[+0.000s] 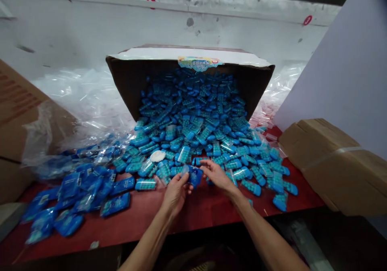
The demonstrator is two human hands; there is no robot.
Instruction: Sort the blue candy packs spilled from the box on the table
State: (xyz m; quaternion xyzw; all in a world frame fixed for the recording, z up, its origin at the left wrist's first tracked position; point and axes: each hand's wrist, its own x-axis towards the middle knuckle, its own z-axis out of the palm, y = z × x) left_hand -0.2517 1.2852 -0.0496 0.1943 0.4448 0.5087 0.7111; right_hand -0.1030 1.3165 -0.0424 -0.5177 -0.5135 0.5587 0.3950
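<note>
A large cardboard carton (133, 81) is lying on its side on the red table (145, 218), spilling a heap of blue capsule-shaped containers (196, 117) toward the table's near edge. Judged from the layout: bagged packets (81, 190) are piling up at the left, a small share; the loose heap, far larger, is waiting. Clear empty bags (90, 97) are lying behind the packets.

The left hand (177, 190) and right hand (216, 174) are both closing fingers on one blue container in a clear bag (193, 175), held just above the table at the heap's front edge. Its long axis appears to be running roughly left-right, tilted slightly; which end leads cannot be told.
</note>
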